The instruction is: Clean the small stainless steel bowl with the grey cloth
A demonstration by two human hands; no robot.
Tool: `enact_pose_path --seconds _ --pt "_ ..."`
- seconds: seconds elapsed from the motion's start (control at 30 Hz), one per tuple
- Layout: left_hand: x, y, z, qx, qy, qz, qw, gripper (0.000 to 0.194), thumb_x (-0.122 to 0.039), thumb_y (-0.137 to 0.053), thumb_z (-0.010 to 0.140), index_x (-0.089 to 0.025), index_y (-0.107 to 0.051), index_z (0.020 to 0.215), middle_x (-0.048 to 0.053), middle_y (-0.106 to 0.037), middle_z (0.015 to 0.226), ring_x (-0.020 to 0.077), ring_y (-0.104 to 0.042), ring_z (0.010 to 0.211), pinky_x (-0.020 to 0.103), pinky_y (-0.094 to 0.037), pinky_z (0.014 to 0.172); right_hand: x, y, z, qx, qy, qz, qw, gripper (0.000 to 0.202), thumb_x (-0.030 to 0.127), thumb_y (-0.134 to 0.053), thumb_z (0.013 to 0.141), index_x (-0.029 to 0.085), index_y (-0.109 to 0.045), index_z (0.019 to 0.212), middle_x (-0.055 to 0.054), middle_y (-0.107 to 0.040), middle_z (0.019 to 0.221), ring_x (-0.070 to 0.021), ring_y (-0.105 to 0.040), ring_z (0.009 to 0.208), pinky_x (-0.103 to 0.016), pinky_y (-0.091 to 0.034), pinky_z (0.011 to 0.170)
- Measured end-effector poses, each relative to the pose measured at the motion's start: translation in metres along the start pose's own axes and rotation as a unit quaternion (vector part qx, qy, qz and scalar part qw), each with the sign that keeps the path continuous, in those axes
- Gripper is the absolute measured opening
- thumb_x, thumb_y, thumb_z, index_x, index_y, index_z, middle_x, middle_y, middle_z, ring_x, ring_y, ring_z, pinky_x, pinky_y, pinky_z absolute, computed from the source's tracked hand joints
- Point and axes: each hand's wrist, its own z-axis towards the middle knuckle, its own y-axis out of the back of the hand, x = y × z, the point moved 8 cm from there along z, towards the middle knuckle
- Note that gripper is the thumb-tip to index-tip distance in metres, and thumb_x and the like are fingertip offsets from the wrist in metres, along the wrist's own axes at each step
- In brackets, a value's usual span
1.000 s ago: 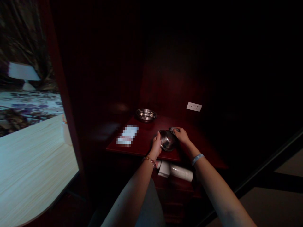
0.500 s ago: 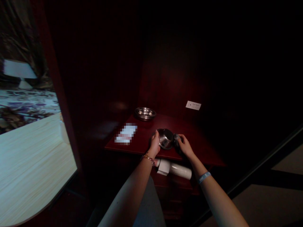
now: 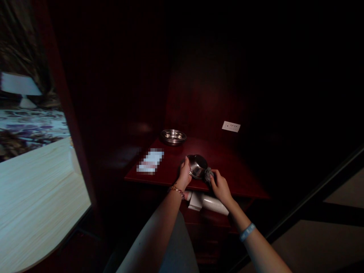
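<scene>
My left hand [image 3: 185, 173] grips the left rim of a shiny metal bowl [image 3: 198, 167], tilted on its side above the dark red desk [image 3: 218, 155] with its base turned to the right. A crumpled grey cloth or scrubber [image 3: 208, 174] is pinched in my right hand [image 3: 220, 185]; it meets the lower right of the bowl's outside. Its exact kind is hard to make out in the dim light. Farther back on the left, a stack of metal bowls [image 3: 173, 137] stands upright on the desk.
A blurred-out white and pink item [image 3: 150, 161] lies left of my hands. Below the desk edge sit a white box [image 3: 195, 201] and a pale cylinder [image 3: 214, 204]. A socket plate [image 3: 231, 126] is on the back wall. A pale wooden table [image 3: 40, 201] stands at left.
My right hand has shifted slightly left and down with the grey cloth or scrubber, along the bowl's outside. The bowl has turned a little in my left hand.
</scene>
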Motion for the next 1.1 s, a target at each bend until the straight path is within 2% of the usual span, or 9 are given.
enact_pose_path --seconds 0.17,0.37,0.63,0.83,1.1 --pt "0.001 -0.001 0.001 0.012 -0.002 -0.005 1.0 0.034 -0.046 -0.058 0.087 -0.014 -0.063 0.098 0.006 -0.072 0.084 0.0152 -0.069 0.078 0.028 -0.053 0.076 0.013 0.0 -0.004 0.01 0.037 -0.054 0.998 0.025 0.029 -0.036 0.096 0.019 -0.052 0.112 -0.009 -0.069 0.094 -0.0225 -0.066 0.084 -0.031 -0.047 0.077" --pt "0.001 -0.002 0.003 0.037 -0.009 -0.004 0.999 0.04 -0.05 -0.059 0.086 -0.015 -0.062 0.103 0.008 -0.072 0.09 0.0163 -0.069 0.089 0.03 -0.052 0.084 0.029 -0.001 -0.007 0.025 0.076 -0.061 0.995 0.025 0.027 -0.038 0.096 0.019 -0.053 0.114 -0.009 -0.068 0.099 -0.0227 -0.064 0.093 -0.033 -0.046 0.085" --pt "0.001 -0.013 -0.002 0.084 0.011 -0.019 0.996 0.044 -0.05 -0.052 0.09 -0.013 -0.061 0.113 0.011 -0.073 0.099 0.0185 -0.069 0.093 0.034 -0.05 0.092 0.028 -0.004 -0.005 0.018 0.059 0.013 0.998 0.025 0.029 -0.04 0.096 0.021 -0.055 0.115 -0.007 -0.069 0.101 -0.0212 -0.065 0.092 -0.032 -0.047 0.084" --pt "0.0 -0.021 -0.009 0.118 0.027 -0.015 0.993 0.042 -0.048 -0.05 0.092 -0.013 -0.061 0.112 0.013 -0.073 0.1 0.0193 -0.068 0.097 0.035 -0.049 0.094 0.025 -0.011 0.0 0.012 0.03 0.08 0.996 0.028 0.033 -0.04 0.096 0.022 -0.055 0.116 -0.006 -0.069 0.1 -0.0205 -0.066 0.09 -0.03 -0.049 0.081" --pt "0.004 -0.023 -0.004 0.137 0.023 -0.021 0.99 0.037 -0.043 -0.052 0.092 -0.013 -0.061 0.111 0.012 -0.071 0.106 0.019 -0.065 0.105 0.035 -0.042 0.104 0.026 -0.02 0.011 -0.009 0.014 0.117 0.993 0.029 0.035 -0.04 0.096 0.022 -0.056 0.116 -0.006 -0.07 0.101 -0.0198 -0.067 0.088 -0.029 -0.049 0.081"
